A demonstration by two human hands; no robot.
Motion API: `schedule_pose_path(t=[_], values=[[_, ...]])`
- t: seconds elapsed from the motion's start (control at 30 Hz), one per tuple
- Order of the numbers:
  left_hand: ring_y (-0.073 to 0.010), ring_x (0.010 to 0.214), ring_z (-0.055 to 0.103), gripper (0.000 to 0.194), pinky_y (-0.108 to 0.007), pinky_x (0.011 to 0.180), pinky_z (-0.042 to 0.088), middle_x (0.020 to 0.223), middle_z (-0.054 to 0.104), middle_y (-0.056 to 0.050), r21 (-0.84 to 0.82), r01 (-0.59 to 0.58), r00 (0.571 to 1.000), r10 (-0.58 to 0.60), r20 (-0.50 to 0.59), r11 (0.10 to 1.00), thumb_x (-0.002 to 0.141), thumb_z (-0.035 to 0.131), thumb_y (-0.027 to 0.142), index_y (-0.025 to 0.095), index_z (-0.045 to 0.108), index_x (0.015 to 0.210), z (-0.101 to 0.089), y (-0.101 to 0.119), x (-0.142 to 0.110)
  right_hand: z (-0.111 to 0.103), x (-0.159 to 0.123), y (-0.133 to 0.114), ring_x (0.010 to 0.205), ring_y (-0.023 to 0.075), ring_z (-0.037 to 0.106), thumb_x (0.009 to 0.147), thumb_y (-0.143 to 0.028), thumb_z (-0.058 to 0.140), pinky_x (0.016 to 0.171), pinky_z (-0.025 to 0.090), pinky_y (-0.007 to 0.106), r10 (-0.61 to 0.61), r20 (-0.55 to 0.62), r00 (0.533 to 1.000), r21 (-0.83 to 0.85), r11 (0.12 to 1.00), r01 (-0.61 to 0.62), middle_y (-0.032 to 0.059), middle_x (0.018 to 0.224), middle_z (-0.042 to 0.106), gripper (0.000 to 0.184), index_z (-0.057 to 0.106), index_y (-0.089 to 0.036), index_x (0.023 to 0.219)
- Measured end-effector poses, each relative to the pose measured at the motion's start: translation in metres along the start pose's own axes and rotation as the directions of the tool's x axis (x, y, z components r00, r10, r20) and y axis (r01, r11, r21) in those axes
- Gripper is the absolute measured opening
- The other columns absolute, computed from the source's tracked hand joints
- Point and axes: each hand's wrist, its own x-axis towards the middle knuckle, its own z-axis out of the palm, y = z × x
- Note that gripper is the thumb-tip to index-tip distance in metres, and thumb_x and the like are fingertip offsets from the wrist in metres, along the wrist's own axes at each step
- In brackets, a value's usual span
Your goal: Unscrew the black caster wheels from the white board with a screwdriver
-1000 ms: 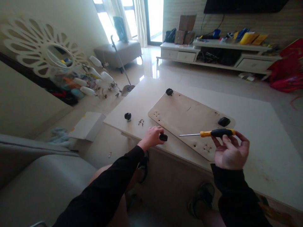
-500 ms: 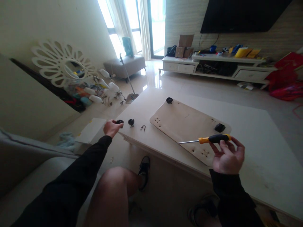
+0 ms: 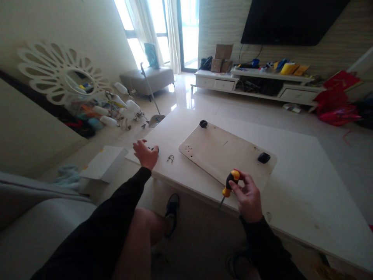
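My left hand (image 3: 145,154) is over the left end of the white table (image 3: 303,186), fingers spread. A black caster wheel (image 3: 153,149) shows partly between its thumb and fingers; the hand covers the rest. My right hand (image 3: 249,194) grips a yellow-and-black screwdriver (image 3: 230,182) by its handle, the shaft slanting down past the table's front edge. A beige board (image 3: 218,151) lies flat between the hands, with screw holes at its corners. One black caster (image 3: 203,124) sits on its far left corner, another black caster (image 3: 264,157) on its right. Several small screws (image 3: 170,158) lie beside my left hand.
A white box (image 3: 106,163) stands on the floor left of the table, near a grey sofa (image 3: 49,217). A round white mirror frame (image 3: 43,74) leans at the left wall. Beyond are a grey bench (image 3: 151,81) and a cluttered TV cabinet (image 3: 215,81).
My left hand has shifted right over the casters, and its fingers have spread from their pinch on one caster. My right hand has moved left and turned the screwdriver tip downward.
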Motion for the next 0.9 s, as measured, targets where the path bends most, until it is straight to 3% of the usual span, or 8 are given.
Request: schedule_pose_path(t=[0.07,0.1,0.13,0.2,0.27,0.4,0.6,0.9], values=[[-0.0352,0.132,0.058,0.036,-0.053,0.113,0.046,0.131,0.062,-0.017,-0.096,-0.277,0.955,0.285,0.079,0.956,0.087,0.067,0.022,0.018,0.057,0.122,-0.010,0.035,-0.043,0.000,0.000,-0.001,0.103,0.0227,0.068,0.086,-0.054,0.080,0.079,0.067,0.038,-0.015,0.043,0.999,-0.033,0.999,0.016,0.0080,0.114,0.067,0.049,0.073,-0.022,0.124],[-0.0321,0.125,0.061,0.031,-0.049,0.111,0.048,0.125,0.065,-0.014,-0.177,-0.441,0.860,0.470,0.197,0.880,0.088,0.066,0.019,0.019,0.059,0.118,-0.014,0.052,-0.067,-0.001,0.000,-0.003,0.102,0.0226,0.068,0.087,-0.053,0.079,0.078,0.066,0.037,-0.032,0.057,0.998,-0.053,0.998,0.035,0.0079,0.114,0.066,0.047,0.073,-0.022,0.121],[-0.0294,0.120,0.063,0.030,-0.045,0.107,0.050,0.123,0.067,-0.011,-0.262,-0.567,0.713,0.625,0.317,0.781,0.088,0.066,0.018,0.021,0.062,0.118,-0.017,0.066,-0.092,-0.002,-0.002,-0.005,0.102,0.0222,0.067,0.087,-0.052,0.079,0.078,0.066,0.037,-0.054,0.078,0.996,-0.074,0.995,0.059,0.0076,0.113,0.065,0.044,0.074,-0.023,0.120],[-0.0270,0.117,0.064,0.024,-0.042,0.102,0.051,0.121,0.069,-0.009,-0.325,-0.708,0.472,0.762,0.443,0.627,0.092,0.064,0.016,0.022,0.066,0.115,-0.021,0.087,-0.137,-0.006,-0.008,-0.011,0.104,0.0217,0.067,0.090,-0.046,0.076,0.082,0.067,0.037,-0.102,0.157,0.982,-0.117,0.986,0.121,0.0073,0.116,0.062,0.038,0.074,-0.024,0.120],[-0.0277,0.120,0.063,0.031,-0.042,0.100,0.051,0.124,0.069,-0.010,-0.311,-0.786,0.346,0.797,0.494,0.534,0.093,0.064,0.016,0.023,0.069,0.123,-0.021,0.096,-0.172,-0.011,-0.018,-0.017,0.106,0.0218,0.068,0.092,-0.038,0.074,0.088,0.067,0.039,-0.142,0.259,0.955,-0.164,0.968,0.188,0.0069,0.117,0.061,0.033,0.074,-0.026,0.122],[-0.0293,0.126,0.060,0.064,-0.043,0.098,0.050,0.138,0.066,-0.012,-0.281,-0.853,0.221,0.791,0.570,0.440,0.097,0.068,0.023,0.025,0.051,0.159,-0.013,0.095,-0.204,-0.016,-0.040,-0.020,0.106,0.0219,0.068,0.091,-0.023,0.071,0.096,0.064,0.041,-0.221,0.396,0.891,-0.254,0.906,0.338,0.0069,0.113,0.063,0.030,0.072,-0.026,0.121],[-0.0290,0.124,0.057,0.062,-0.043,0.094,0.047,0.137,0.065,-0.011,-0.297,-0.918,0.059,0.831,0.553,0.263,0.112,0.053,0.041,0.034,0.036,0.171,0.011,0.095,-0.213,-0.007,-0.052,-0.009,0.112,0.0234,0.067,0.090,-0.011,0.069,0.103,0.061,0.041,-0.258,0.568,0.781,-0.258,0.846,0.467,0.0092,0.119,0.065,0.042,0.065,-0.023,0.130],[-0.0258,0.117,0.058,0.065,-0.039,0.089,0.044,0.129,0.067,-0.008,-0.318,-0.921,0.026,0.851,0.524,0.224,0.111,0.056,0.043,0.043,0.033,0.172,0.037,0.093,-0.217,-0.001,-0.039,-0.001,0.115,0.0258,0.067,0.086,-0.005,0.066,0.105,0.061,0.043,-0.197,0.576,0.793,-0.303,0.850,0.430,0.0110,0.121,0.064,0.045,0.064,-0.020,0.129]])
